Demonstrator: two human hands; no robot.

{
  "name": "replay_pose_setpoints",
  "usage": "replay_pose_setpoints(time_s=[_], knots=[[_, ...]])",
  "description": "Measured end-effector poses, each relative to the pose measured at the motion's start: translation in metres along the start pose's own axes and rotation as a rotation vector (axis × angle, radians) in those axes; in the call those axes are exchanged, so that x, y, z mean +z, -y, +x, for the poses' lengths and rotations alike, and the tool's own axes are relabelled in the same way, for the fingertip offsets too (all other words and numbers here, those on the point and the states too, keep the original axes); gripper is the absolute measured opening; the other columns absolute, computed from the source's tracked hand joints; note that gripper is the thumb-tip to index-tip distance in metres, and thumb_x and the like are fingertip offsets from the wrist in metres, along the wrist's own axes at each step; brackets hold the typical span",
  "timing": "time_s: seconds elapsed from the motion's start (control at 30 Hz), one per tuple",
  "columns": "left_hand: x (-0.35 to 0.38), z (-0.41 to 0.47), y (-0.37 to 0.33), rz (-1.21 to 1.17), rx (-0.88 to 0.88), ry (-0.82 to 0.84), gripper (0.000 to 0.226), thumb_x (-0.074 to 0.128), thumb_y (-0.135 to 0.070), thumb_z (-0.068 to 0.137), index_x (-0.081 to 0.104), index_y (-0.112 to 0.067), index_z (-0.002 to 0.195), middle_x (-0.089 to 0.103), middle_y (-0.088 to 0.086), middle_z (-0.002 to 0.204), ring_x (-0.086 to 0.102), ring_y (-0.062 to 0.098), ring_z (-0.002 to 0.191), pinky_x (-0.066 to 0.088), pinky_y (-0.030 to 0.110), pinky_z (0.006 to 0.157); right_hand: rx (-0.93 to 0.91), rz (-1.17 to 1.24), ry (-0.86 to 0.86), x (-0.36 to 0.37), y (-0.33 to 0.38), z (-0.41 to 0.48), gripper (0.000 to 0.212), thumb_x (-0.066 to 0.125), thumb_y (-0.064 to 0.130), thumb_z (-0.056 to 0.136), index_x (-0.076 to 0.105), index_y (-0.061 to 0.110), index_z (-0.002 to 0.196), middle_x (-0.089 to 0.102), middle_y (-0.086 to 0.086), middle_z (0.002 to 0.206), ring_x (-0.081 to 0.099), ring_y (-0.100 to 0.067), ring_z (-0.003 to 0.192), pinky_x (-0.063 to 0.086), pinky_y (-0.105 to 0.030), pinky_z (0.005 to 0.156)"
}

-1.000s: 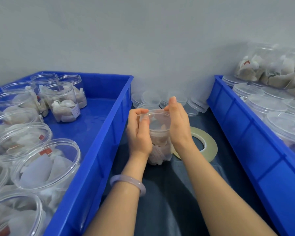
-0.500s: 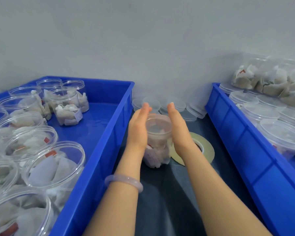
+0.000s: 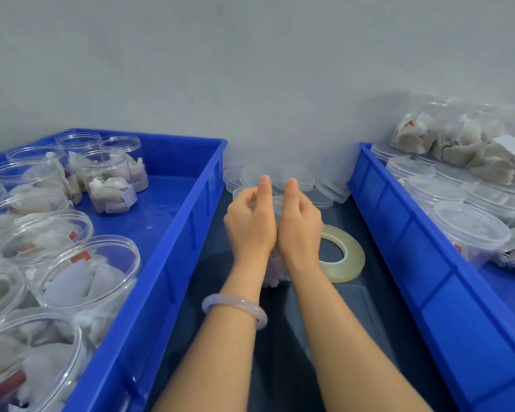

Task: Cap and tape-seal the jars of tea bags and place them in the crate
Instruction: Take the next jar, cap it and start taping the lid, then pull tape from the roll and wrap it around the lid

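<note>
Head view, jar: stands on the dark table between left crate and right crate; only its base shows.
Hands: left hand and right hand curl round its top, thumbs up, wrists touching.
Tape roll: lies flat, just right of the jar.
Risk: the cap, hidden under the hands, may seat crooked, leaving a gap under the tape.

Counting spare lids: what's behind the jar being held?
Loose clear lids lie along the wall. The left hand and right hand, gripping the jar, cover the middle ones.
</note>
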State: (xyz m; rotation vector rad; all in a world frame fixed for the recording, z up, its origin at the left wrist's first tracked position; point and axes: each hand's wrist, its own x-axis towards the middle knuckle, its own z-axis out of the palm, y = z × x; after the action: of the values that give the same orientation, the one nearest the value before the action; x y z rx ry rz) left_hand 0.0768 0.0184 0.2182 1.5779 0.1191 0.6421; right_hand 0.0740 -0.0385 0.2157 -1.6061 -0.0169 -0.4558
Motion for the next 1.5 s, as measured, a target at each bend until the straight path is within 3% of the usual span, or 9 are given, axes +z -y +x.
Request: replay_pose_setpoints(time_s=[0.1, 0.23, 0.37, 0.53, 0.67, 0.9, 1.07, 1.23, 1.5], knots=[[-0.011, 0.006, -0.005, -0.114, -0.060, 0.144, 0.034, 0.046, -0.055, 0.091, 0.064, -0.027, 0.099, 0.064, -0.014, 0.102, 0.058, 0.004, 0.101, 0.043, 0.017, 0.082, 0.017, -0.026, -0.022, -0.003, 0.005, 0.004, 0.046, 0.045, 0.046, 0.097, 0.052, 0.036, 0.052, 0.046, 0.025, 0.049, 0.044, 0.003, 0.054, 0.032, -0.020, 0.058], [-0.008, -0.003, 0.006, -0.132, 0.013, 0.057, 0.057, 0.045, -0.054, 0.079, 0.059, -0.021, 0.123, 0.059, -0.019, 0.114, 0.052, -0.013, 0.103, 0.035, 0.000, 0.083, 0.036, 0.076, 0.005, 0.002, -0.007, -0.002, 0.060, 0.048, 0.062, 0.084, 0.055, 0.019, 0.126, 0.055, 0.015, 0.121, 0.049, -0.002, 0.113, 0.039, -0.028, 0.098], [-0.001, -0.007, 0.008, -0.058, 0.007, -0.071, 0.028, 0.045, -0.039, 0.080, 0.063, -0.023, 0.093, 0.062, -0.019, 0.084, 0.057, -0.007, 0.078, 0.036, -0.002, 0.061, 0.011, -0.014, -0.203, 0.008, -0.005, -0.004, 0.019, 0.046, 0.026, 0.097, 0.061, 0.016, 0.096, 0.061, 0.010, 0.087, 0.053, -0.007, 0.082, 0.037, -0.024, 0.076], [-0.001, -0.013, -0.014, -0.033, 0.010, -0.096, 0.029, 0.049, -0.016, 0.093, 0.065, -0.009, 0.117, 0.067, 0.004, 0.113, 0.061, 0.018, 0.106, 0.043, 0.018, 0.079, 0.017, -0.041, -0.206, -0.006, 0.024, -0.011, 0.029, 0.045, 0.012, 0.094, 0.065, 0.007, 0.114, 0.066, 0.001, 0.107, 0.059, -0.017, 0.106, 0.039, -0.018, 0.080], [0.017, -0.021, -0.103, -0.276, 0.197, -0.082, 0.045, 0.047, -0.029, 0.079, 0.067, 0.001, 0.107, 0.070, 0.014, 0.105, 0.064, 0.023, 0.099, 0.047, 0.026, 0.085, -0.217, 0.024, -0.307, -0.039, 0.101, -0.001, 0.028, 0.046, 0.008, 0.092, 0.067, 0.003, 0.110, 0.068, -0.011, 0.109, 0.060, -0.022, 0.105, 0.045, -0.030, 0.091], [0.084, -0.064, -0.178, -0.447, 0.202, 0.312, 0.010, 0.057, -0.026, 0.077, 0.064, -0.022, 0.083, 0.061, -0.012, 0.071, 0.056, 0.005, 0.069, 0.048, 0.024, 0.076, -0.414, -0.242, -0.461, -0.152, 0.175, -0.001, 0.024, 0.036, 0.026, 0.068, 0.060, 0.025, 0.072, 0.058, 0.016, 0.065, 0.056, -0.005, 0.073, 0.043, -0.022, 0.071], [0.130, -0.107, -0.123, -0.277, 0.071, 0.737, 0.017, 0.048, -0.010, 0.095, 0.064, -0.012, 0.101, 0.066, 0.004, 0.103, 0.060, 0.018, 0.101, 0.046, 0.030, 0.091, -0.201, -0.809, -0.466, -0.221, 0.113, -0.006, 0.038, 0.036, 0.023, 0.090, 0.062, 0.009, 0.114, 0.064, -0.012, 0.117, 0.052, -0.027, 0.113, 0.034, -0.028, 0.087], [0.150, -0.128, -0.088, 0.202, 0.261, 0.791, 0.028, 0.042, -0.020, 0.096, 0.062, -0.017, 0.116, 0.055, 0.007, 0.122, 0.052, 0.024, 0.109, 0.038, 0.035, 0.096, 0.181, -0.600, -0.366, -0.248, 0.070, 0.006, 0.034, 0.037, 0.000, 0.087, 0.065, 0.010, 0.103, 0.063, -0.008, 0.111, 0.055, -0.023, 0.104, 0.046, -0.030, 0.082], [0.146, -0.128, -0.078, 0.452, 0.368, 0.861, 0.036, 0.040, -0.012, 0.093, 0.057, -0.019, 0.125, 0.052, 0.002, 0.132, 0.036, 0.020, 0.131, 0.005, 0.042, 0.117, 0.258, -1.166, -0.069, -0.251, 0.053, 0.009, 0.032, 0.045, 0.015, 0.094, 0.060, 0.011, 0.122, 0.058, -0.014, 0.127, 0.047, -0.033, 0.121, 0.038, -0.041, 0.101]])
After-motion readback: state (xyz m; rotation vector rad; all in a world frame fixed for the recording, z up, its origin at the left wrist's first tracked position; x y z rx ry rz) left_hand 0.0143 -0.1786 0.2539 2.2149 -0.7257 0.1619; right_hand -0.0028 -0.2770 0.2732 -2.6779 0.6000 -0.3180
